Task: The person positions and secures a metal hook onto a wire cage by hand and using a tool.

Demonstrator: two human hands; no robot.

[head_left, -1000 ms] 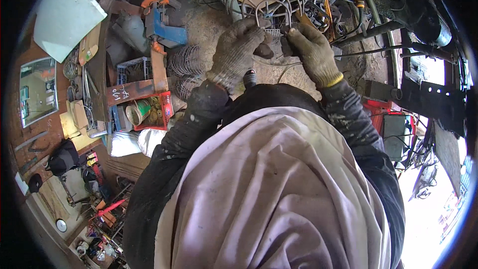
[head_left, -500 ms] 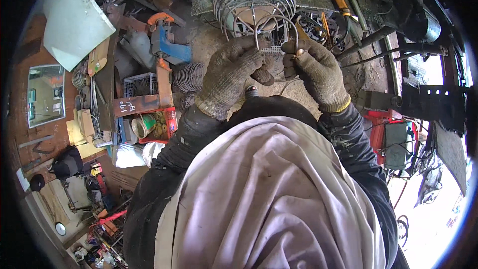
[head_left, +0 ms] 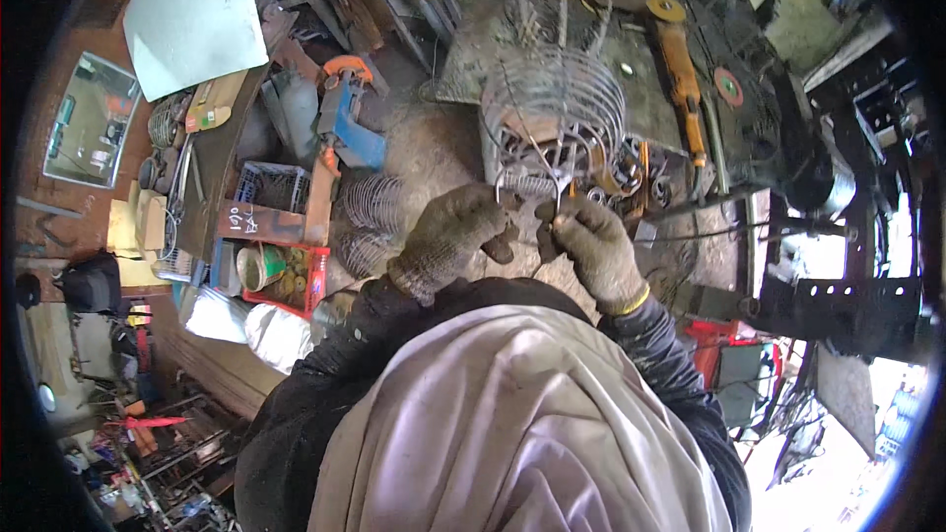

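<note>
Both my hands wear dirty knit work gloves. My left hand (head_left: 451, 241) is closed, its fingertips pinching one end of a bent metal rod. My right hand (head_left: 597, 248) is closed on the other end of this metal rod (head_left: 559, 195). The rod arches away from me between the hands. Its far part is hard to tell apart from the wire coil behind it. Just beyond the hands, a large round wire coil (head_left: 623, 103) with several rings and upright bars stands by the metal worktable (head_left: 645, 99).
An orange angle grinder (head_left: 678, 79) lies on the worktable, near a reddish disc (head_left: 728, 87). On the left are a blue and orange clamp (head_left: 353, 128), more wire coils (head_left: 372, 203), a grey plastic crate (head_left: 274, 185) and a red crate (head_left: 317, 281). Dark metal bars (head_left: 838, 310) stand at right.
The view has swung, so the surroundings sit lower and the worktable shows more. My hands have come slightly closer together, still on the bent metal rod.
</note>
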